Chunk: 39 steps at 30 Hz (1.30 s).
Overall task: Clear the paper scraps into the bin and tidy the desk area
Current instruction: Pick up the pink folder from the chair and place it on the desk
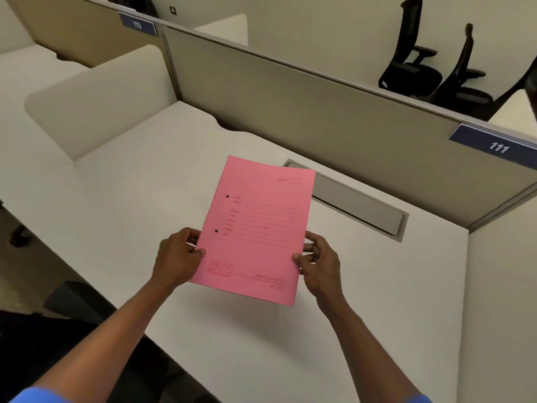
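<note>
Pink card, a folder (255,228), is held above the white bench (139,193) by both hands: the left hand (177,257) pinches its left edge, the right hand (319,257) its right edge, thumbs on top. No scraps or bin show in view, so the step in hand looks like tidying: placing the folder. The next move calls for lowering it flat, square to the bench edge. Room is ample all round; only the grey cable tray (357,202) lies just behind, the partition (319,112) beyond it.
</note>
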Available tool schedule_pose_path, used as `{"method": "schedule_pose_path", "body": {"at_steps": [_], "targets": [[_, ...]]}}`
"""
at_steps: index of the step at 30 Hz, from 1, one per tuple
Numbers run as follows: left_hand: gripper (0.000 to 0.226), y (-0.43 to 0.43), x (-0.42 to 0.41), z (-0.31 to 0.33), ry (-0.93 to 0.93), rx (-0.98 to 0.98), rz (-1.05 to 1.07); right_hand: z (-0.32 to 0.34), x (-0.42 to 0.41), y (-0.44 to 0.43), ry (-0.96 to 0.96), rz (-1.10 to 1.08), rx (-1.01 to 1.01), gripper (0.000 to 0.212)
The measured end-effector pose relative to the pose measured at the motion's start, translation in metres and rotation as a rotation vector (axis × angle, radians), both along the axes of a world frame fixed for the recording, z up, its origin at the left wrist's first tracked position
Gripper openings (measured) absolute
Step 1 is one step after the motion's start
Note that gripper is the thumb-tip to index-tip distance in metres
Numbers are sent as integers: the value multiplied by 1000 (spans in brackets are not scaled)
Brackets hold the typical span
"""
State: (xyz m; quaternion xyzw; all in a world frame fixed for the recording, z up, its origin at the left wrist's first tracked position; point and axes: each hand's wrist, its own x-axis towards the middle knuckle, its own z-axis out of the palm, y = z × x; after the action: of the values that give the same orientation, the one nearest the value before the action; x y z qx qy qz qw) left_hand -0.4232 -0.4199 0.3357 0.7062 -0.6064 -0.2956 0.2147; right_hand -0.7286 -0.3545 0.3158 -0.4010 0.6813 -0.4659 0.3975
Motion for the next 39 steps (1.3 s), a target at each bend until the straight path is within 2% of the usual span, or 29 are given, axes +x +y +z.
{"method": "schedule_pose_path", "body": {"at_steps": [13,23,35,39], "targets": [[30,-150,10,-18,-49,-9,-31,-14,18,-131,54,2,52,60],[32,-287,26,-47,-96,-3,-89,-38,41,-239,7,17,131,74],[36,-411,25,-105,-205,35,-178,-82,65,-329,-41,-95,224,72],[38,-428,17,-122,-207,28,-172,-100,69,-343,48,-151,268,72]]}}
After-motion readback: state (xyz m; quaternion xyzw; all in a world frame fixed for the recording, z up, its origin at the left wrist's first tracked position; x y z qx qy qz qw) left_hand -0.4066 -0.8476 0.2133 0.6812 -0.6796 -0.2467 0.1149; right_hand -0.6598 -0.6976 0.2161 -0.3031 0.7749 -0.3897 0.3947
